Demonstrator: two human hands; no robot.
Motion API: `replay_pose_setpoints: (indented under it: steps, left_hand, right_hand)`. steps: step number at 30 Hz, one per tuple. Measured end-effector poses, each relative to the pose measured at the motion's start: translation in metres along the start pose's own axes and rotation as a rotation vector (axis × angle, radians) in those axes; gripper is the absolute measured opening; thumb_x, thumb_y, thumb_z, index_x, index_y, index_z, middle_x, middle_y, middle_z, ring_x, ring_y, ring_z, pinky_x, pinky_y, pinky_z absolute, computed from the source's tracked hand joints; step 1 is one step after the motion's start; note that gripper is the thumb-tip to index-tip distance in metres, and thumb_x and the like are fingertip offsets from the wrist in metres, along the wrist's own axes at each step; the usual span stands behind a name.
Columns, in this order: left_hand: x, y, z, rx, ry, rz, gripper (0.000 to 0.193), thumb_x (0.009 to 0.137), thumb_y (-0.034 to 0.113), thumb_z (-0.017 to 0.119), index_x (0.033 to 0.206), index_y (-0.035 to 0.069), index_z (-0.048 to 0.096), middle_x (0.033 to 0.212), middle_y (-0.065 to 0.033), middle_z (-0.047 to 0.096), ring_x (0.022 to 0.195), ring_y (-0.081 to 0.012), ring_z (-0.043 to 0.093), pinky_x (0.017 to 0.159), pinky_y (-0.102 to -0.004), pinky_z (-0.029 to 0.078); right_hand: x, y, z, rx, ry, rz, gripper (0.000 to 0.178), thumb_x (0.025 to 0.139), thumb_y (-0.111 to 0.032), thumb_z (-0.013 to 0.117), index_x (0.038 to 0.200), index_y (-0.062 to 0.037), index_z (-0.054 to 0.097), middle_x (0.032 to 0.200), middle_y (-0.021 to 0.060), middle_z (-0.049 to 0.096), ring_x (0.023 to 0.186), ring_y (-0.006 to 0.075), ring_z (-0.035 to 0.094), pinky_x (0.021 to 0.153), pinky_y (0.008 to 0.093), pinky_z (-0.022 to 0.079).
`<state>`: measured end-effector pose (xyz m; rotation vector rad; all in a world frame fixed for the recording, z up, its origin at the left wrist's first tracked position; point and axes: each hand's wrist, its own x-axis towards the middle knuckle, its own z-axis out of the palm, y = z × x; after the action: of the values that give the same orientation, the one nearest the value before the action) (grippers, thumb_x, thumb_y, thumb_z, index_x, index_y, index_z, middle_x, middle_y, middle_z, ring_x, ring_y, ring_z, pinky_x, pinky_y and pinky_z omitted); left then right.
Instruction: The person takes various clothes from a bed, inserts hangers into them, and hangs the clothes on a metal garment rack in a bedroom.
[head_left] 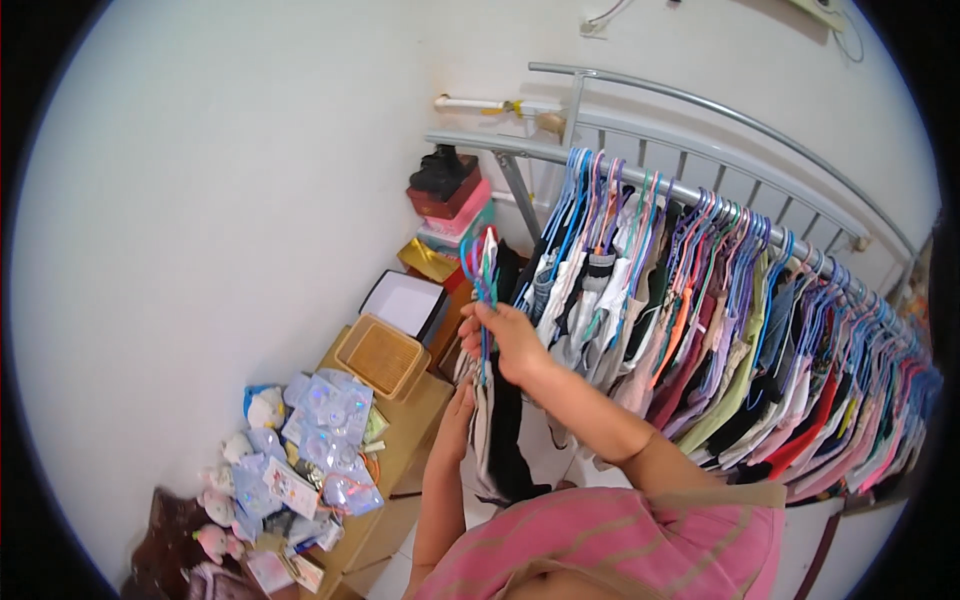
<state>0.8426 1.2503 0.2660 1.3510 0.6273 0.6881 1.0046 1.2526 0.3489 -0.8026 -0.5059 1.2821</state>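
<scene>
Right hand (507, 337) has fingers (468, 326) clamped on multicoloured plastic hangers (487, 270); crowded hooks could tangle; left hand (459, 412): grip unclear.

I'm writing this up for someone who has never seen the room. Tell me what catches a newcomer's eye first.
The long row of colourful clothes hanging from a metal rail dominates the right side. Near the centre, the right hand grips a bunch of hangers with garments below. At lower left, shiny packages and plush toys crowd a tan table.
</scene>
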Motion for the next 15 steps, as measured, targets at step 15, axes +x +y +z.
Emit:
replay_pose_setpoints:
  steps: [15]
  left_hand:
    - [0.143,0.081,-0.058,-0.081,-0.713,-0.038,0.061,0.091,0.039,0.051,0.137,0.002,0.032,0.130,-0.0090,0.043,0.116,-0.0167,0.042,0.096,-0.0301,0.034]
  right_hand:
    - [0.057,-0.052,0.029,0.001,0.406,-0.325,0.025,0.094,-0.023,0.047,0.097,0.0004,0.055,0.070,0.0047,0.056,0.053,0.0119,0.049,0.047,0.0243,0.041]
